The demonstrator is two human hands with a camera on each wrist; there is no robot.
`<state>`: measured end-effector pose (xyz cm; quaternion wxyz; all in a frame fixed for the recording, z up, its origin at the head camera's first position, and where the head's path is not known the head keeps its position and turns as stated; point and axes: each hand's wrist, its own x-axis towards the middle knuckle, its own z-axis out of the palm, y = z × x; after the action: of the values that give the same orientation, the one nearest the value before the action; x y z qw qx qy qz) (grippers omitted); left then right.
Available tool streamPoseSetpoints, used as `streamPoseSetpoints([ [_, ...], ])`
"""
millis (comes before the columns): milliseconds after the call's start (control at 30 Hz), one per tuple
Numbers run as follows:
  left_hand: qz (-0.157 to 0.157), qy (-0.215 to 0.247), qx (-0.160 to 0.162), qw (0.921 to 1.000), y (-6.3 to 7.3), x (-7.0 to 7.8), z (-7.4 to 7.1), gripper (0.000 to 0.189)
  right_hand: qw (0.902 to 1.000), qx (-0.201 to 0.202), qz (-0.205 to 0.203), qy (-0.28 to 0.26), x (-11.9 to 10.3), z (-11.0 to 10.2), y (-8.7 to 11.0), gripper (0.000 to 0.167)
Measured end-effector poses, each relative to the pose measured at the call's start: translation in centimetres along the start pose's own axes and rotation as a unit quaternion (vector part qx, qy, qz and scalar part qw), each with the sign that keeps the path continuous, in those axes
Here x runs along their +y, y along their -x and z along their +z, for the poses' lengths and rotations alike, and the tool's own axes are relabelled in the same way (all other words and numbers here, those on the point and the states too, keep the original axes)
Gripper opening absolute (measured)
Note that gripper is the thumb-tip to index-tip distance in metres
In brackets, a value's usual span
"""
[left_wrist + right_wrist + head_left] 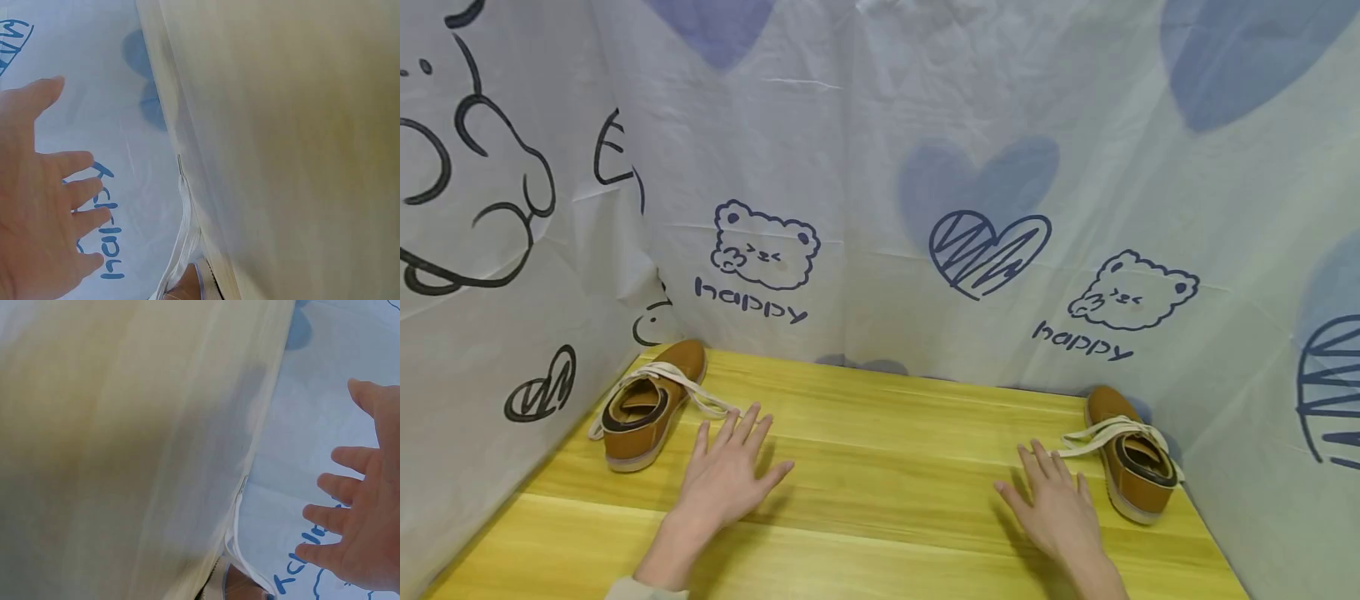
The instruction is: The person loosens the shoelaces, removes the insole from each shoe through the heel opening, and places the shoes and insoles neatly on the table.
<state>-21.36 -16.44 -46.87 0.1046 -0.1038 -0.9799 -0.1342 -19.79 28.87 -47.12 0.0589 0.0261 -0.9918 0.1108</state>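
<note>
My left hand (724, 477) hovers over the table with its fingers spread, holding nothing. Just beyond it to the left stands a brown shoe (638, 454) with loose white laces (703, 397), one lace end reaching close to the fingertips. On the other side, my right hand (1058, 507) is also spread above the wood, its palm facing down and nothing in it. A matching brown shoe (1138, 500) sits right of that hand, its white laces (1086, 440) trailing left toward the fingers. In both wrist views only part of each shoe shows.
The yellow wood-grain table (880, 467) lies between the two shoes. White cloth (865, 275) printed with hearts and bears hangs along the back edge, with more cloth at the left and right sides.
</note>
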Motion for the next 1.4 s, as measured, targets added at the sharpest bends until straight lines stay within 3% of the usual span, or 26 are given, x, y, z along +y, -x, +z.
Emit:
streamPoseSetpoints([
  [167,0.009,0.007,0.023,0.9997,-0.5,0.8,0.1,0.079,0.9986,0.046,-0.005,-0.023,0.5,0.0,0.1,0.071],
  [333,0.028,0.023,0.062,0.9974,-1.0,2.0,0.5,0.078,0.9912,0.103,-0.005,-0.083,1.3,-0.2,0.0,0.067],
  [467,0.050,0.043,0.105,0.9923,-1.7,3.0,0.7,0.077,0.9775,0.174,-0.017,-0.117,1.9,-0.7,-0.3,0.057],
  [633,0.081,0.067,0.148,0.9833,-2.4,4.7,1.0,0.075,0.9592,0.255,-0.018,-0.121,3.5,-1.6,-0.8,0.047],
  [767,0.094,0.070,0.159,0.9804,-3.0,6.0,1.6,0.076,0.9513,0.288,-0.012,-0.110,5.3,-2.3,-1.3,0.047],
  [900,0.109,0.063,0.144,0.9815,-3.7,7.5,2.3,0.077,0.9409,0.325,-0.002,-0.095,7.6,-2.4,-1.7,0.048],
  [1000,0.124,0.061,0.125,0.9825,-4.2,8.8,2.8,0.078,0.9441,0.319,0.024,-0.081,9.6,-2.7,-2.0,0.050],
  [1167,0.151,0.052,0.098,0.9822,-4.6,10.5,3.5,0.081,0.9690,0.230,0.078,-0.045,12.6,-3.2,-2.4,0.057],
  [1400,0.193,0.036,0.055,0.9790,-4.6,12.4,4.4,0.081,0.9875,0.120,0.094,-0.038,15.3,-3.4,-2.6,0.076],
])
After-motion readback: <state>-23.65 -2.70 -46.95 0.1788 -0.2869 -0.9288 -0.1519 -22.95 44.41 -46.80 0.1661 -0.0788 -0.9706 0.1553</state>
